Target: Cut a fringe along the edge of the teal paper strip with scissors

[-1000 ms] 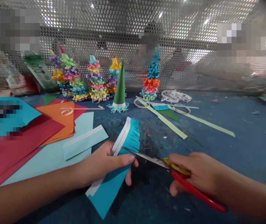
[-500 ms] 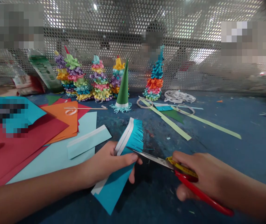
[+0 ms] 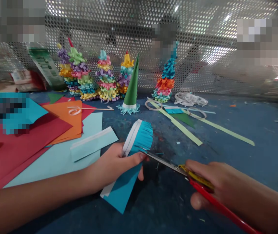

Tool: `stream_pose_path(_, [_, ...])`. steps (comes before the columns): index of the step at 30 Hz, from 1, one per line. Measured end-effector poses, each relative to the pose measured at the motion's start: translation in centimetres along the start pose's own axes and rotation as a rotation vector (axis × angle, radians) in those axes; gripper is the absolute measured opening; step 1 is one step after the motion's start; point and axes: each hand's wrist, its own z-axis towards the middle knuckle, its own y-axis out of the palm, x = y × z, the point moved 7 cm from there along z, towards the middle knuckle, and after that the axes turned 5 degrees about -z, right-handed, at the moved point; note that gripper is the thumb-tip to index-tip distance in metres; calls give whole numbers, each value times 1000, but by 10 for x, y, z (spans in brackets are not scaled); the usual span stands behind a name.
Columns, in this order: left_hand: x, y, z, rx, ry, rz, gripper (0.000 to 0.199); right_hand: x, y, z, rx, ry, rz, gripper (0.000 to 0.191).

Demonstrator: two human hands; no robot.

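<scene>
A folded strip of blue paper with a white band along its left edge is pinched in my left hand. Its upper right side is cut into a fine fringe. My right hand grips scissors with red and yellow handles. Their blades look nearly closed at the paper's edge, just below the fringe and close to my left thumb. Beyond the strip stands a green paper cone with a pale blue fringed base.
Several fringed multicoloured paper cones stand along the perforated metal screen. Coloured sheets and a folded pale blue strip lie left. Light green strips and white ribbon coils lie right on the blue table.
The view has shifted slightly. The scissors and my right hand have moved a little right and down relative to the strip, and the blades have come closer together. The fringe curls more.
</scene>
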Motion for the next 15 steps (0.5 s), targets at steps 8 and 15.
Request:
stream_pose_path(8, [1,0,-3,11,16,24,48,5,2,4,51,-22,27,32])
stream_pose_path(15, [2,2,-3,-19,18,-48,43,-1,-3,4,77,-61,36,43])
